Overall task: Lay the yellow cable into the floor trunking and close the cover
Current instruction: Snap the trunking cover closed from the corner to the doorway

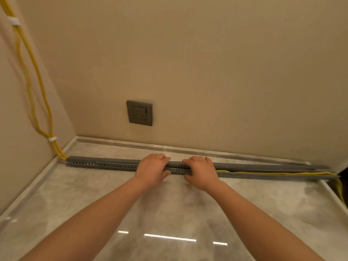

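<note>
A beige wall fills the upper view and meets a side wall at the left corner. Below them spreads a glossy marble floor, edged by a pale border strip along the walls. Grey trunking lies on the floor parallel to the back wall, its near side punched with a row of small holes. Its cover sits flush over the left stretch, and to the right it lifts away from the base, leaving a gap that widens toward the far right end. The yellow cable shows in that gap, lying inside the channel; at the left it leaves the trunking end and climbs the side wall, held by two white clips. A grey socket sits on the back wall above the trunking. The left hand and right hand rest side by side on the cover near its middle, palms down, fingers curled over the far edge and thumbs at the near side, gripping it
</note>
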Motion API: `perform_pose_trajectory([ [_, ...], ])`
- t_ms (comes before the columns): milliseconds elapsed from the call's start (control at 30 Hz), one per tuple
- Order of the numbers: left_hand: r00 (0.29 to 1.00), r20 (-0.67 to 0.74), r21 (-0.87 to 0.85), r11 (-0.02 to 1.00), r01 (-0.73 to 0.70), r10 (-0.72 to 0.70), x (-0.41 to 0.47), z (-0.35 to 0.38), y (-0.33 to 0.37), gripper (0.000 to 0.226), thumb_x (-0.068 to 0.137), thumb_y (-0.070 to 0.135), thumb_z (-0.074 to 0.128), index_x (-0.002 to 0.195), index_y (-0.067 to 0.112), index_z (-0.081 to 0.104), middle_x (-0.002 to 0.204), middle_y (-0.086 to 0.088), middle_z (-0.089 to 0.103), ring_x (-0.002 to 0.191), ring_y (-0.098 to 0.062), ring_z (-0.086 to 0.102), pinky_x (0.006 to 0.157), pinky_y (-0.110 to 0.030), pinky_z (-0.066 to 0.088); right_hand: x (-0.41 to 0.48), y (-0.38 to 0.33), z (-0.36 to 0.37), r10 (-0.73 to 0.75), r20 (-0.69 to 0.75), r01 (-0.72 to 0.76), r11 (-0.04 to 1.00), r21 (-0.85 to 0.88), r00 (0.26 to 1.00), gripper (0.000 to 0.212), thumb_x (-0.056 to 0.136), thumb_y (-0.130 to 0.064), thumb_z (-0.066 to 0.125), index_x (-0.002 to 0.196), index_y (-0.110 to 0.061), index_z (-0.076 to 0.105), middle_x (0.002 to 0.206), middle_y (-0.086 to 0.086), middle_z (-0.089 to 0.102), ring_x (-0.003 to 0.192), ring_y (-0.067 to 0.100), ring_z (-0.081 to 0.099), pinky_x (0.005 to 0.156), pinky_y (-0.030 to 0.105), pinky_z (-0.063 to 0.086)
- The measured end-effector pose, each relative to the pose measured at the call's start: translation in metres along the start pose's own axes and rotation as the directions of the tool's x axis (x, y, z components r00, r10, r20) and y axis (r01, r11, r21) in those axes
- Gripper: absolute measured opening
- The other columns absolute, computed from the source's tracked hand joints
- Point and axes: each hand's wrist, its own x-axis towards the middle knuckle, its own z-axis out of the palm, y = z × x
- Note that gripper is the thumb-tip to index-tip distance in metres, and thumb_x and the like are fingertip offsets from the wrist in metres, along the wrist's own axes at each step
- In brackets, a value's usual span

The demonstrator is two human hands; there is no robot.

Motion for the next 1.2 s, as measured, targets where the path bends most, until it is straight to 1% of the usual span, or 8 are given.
perform_pose_trajectory([
  [200, 0.999, 0.043, 0.058, 0.998, 0.004, -0.007, 0.021, 0.013, 0.099, 0.046, 0.089, 0.043, 0.058, 0.131, 0.024, 0.052, 0.122, 0.001, 0.060, 0.111, -0.024, 0.056, 0.090, -0.037, 0.047, -0.038, 0.087, -0.018, -0.039, -0.010, 0.039, 0.999, -0.002, 0.999, 0.051, 0.082, -0.036, 0.055, 0.132, -0.033, 0.052, 0.122, 0.000, 0.058, 0.119, 0.025, 0.049, 0.101, 0.039, 0.036],
  [333, 0.997, 0.076, 0.068, 0.998, 0.013, -0.018, 0.031, 0.017, 0.141, 0.044, 0.091, 0.042, 0.055, 0.131, 0.022, 0.052, 0.123, -0.001, 0.059, 0.114, -0.025, 0.056, 0.093, -0.037, 0.048, -0.064, 0.133, -0.024, -0.015, -0.015, 0.015, 1.000, 0.004, 1.000, 0.054, 0.084, -0.038, 0.057, 0.137, -0.028, 0.049, 0.128, 0.001, 0.056, 0.123, 0.024, 0.048, 0.104, 0.037, 0.036],
  [567, 0.985, 0.084, 0.088, 0.983, -0.159, 0.152, 0.059, 0.022, 0.208, 0.049, 0.093, 0.040, 0.053, 0.138, 0.023, 0.046, 0.130, 0.000, 0.056, 0.118, -0.026, 0.054, 0.093, -0.037, 0.046, -0.099, 0.193, -0.032, 0.082, -0.029, -0.083, 0.996, -0.016, 0.996, 0.054, 0.086, -0.039, 0.056, 0.138, -0.027, 0.048, 0.133, 0.001, 0.055, 0.128, 0.023, 0.045, 0.108, 0.038, 0.034],
  [800, 0.931, 0.096, 0.048, 0.932, -0.358, 0.353, 0.095, 0.030, 0.264, 0.052, 0.091, 0.035, 0.054, 0.141, 0.023, 0.044, 0.131, -0.002, 0.056, 0.119, -0.026, 0.054, 0.097, -0.036, 0.045, -0.141, 0.239, -0.046, 0.265, -0.042, -0.267, 0.963, -0.041, 0.963, 0.049, 0.086, -0.039, 0.055, 0.134, -0.031, 0.051, 0.129, 0.003, 0.056, 0.126, 0.025, 0.047, 0.108, 0.040, 0.033],
  [933, 0.906, 0.097, 0.000, 0.911, -0.413, 0.411, 0.109, 0.039, 0.296, 0.053, 0.091, 0.034, 0.054, 0.142, 0.024, 0.042, 0.133, -0.002, 0.054, 0.121, -0.027, 0.052, 0.097, -0.036, 0.044, -0.161, 0.270, -0.055, 0.329, -0.060, -0.331, 0.942, -0.045, 0.943, 0.048, 0.087, -0.040, 0.055, 0.134, -0.030, 0.052, 0.136, 0.000, 0.054, 0.131, 0.024, 0.043, 0.109, 0.043, 0.033],
  [1067, 0.895, 0.095, -0.019, 0.900, -0.435, 0.435, 0.120, 0.046, 0.323, 0.052, 0.092, 0.037, 0.054, 0.141, 0.024, 0.043, 0.134, -0.001, 0.053, 0.122, -0.026, 0.051, 0.098, -0.036, 0.043, -0.169, 0.299, -0.061, 0.366, -0.074, -0.371, 0.927, -0.063, 0.928, 0.045, 0.087, -0.040, 0.055, 0.130, -0.029, 0.055, 0.133, 0.000, 0.056, 0.127, 0.024, 0.046, 0.107, 0.044, 0.036],
  [1133, 0.895, 0.091, -0.027, 0.900, -0.435, 0.436, 0.125, 0.050, 0.336, 0.052, 0.092, 0.037, 0.054, 0.141, 0.023, 0.043, 0.134, -0.001, 0.053, 0.122, -0.026, 0.052, 0.098, -0.036, 0.043, -0.169, 0.315, -0.064, 0.382, -0.083, -0.388, 0.919, -0.071, 0.920, 0.040, 0.087, -0.039, 0.054, 0.126, -0.029, 0.059, 0.128, 0.001, 0.059, 0.124, 0.026, 0.049, 0.103, 0.043, 0.040],
  [1200, 0.906, 0.079, -0.026, 0.910, -0.415, 0.416, 0.131, 0.053, 0.348, 0.051, 0.092, 0.039, 0.053, 0.140, 0.023, 0.044, 0.134, -0.001, 0.053, 0.121, -0.026, 0.052, 0.097, -0.036, 0.042, -0.166, 0.332, -0.069, 0.395, -0.105, -0.405, 0.910, -0.090, 0.912, 0.032, 0.087, -0.036, 0.052, 0.116, -0.027, 0.064, 0.117, 0.004, 0.062, 0.116, 0.028, 0.054, 0.092, 0.041, 0.045],
])
